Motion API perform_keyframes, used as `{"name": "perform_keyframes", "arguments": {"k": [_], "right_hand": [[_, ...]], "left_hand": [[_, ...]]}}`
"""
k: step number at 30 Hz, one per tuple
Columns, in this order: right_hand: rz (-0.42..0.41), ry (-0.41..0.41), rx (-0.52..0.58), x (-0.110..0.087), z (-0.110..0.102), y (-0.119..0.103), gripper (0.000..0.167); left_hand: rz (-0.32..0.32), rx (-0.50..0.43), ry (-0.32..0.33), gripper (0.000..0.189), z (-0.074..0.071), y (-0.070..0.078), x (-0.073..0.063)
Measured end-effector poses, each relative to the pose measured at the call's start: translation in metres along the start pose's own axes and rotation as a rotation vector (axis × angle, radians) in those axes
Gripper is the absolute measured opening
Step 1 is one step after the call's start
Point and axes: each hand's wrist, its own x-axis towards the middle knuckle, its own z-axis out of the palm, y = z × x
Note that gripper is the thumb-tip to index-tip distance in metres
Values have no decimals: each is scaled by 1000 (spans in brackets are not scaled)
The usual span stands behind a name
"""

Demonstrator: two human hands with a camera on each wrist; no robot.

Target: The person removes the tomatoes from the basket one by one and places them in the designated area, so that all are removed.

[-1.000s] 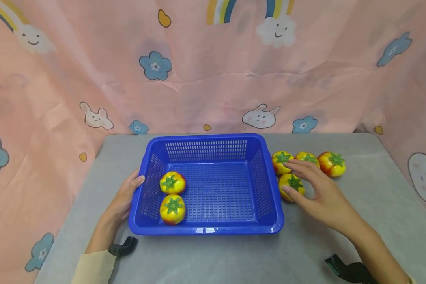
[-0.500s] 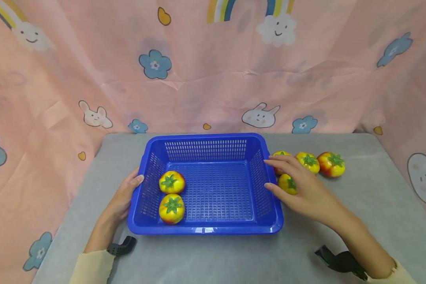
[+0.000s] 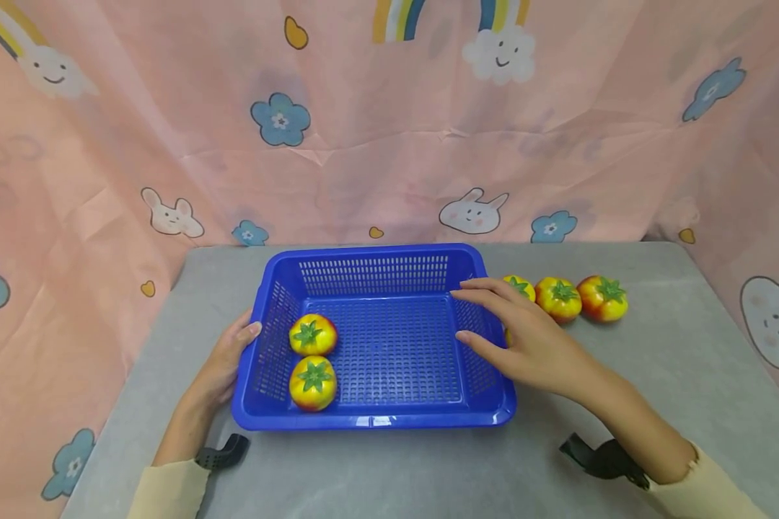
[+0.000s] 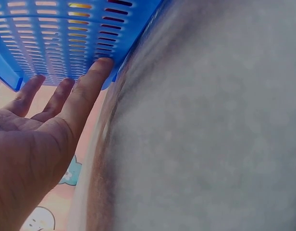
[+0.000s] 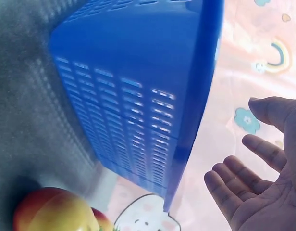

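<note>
A blue plastic basket stands on the table. My left hand holds its left side, thumb at the rim; in the left wrist view its fingertips touch the slotted outer wall. Two round yellow-and-red fruits with green star-shaped tops, a rear fruit and a front fruit, lie in the basket's left part. My right hand hangs over the right rim with fingers spread and holds nothing. In the right wrist view the same hand is above the rim, apart from it.
Right of the basket, similar fruits sit on the grey table: a far-right fruit, a middle fruit and a partly covered fruit. Another is mostly hidden behind my right hand. A pink printed cloth hangs behind.
My right hand has moved left, from over the fruits beside the basket to over the basket's right rim. My left hand keeps its hold, and the basket stays in place.
</note>
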Motion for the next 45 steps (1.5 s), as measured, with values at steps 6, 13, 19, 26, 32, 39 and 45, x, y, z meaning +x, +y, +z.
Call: {"name": "perform_keyframes", "arguments": {"k": [6, 13, 19, 26, 32, 39, 45], "right_hand": [[-21, -4, -20, 4, -2, -3, 54], [-50, -52, 5, 13, 5, -8, 54], [-87, -73, -5, 20, 11, -13, 54], [-114, -96, 11, 32, 18, -23, 61], [-122, -140, 8, 40, 20, -29, 63], [-136, -154, 6, 50, 22, -33, 66], [-142, -190, -3, 58, 23, -38, 65]], "left_hand": [[-22, -38, 14, 61, 3, -2, 5], [-18, -3, 32, 60, 2, 3, 3], [-20, 9, 21, 56, 1, 4, 1], [-18, 9, 23, 59, 0, 3, 0], [-16, 13, 20, 61, 1, 1, 0], [-18, -3, 34, 57, 1, -2, 1], [-17, -18, 42, 53, -1, -2, 1]]}}
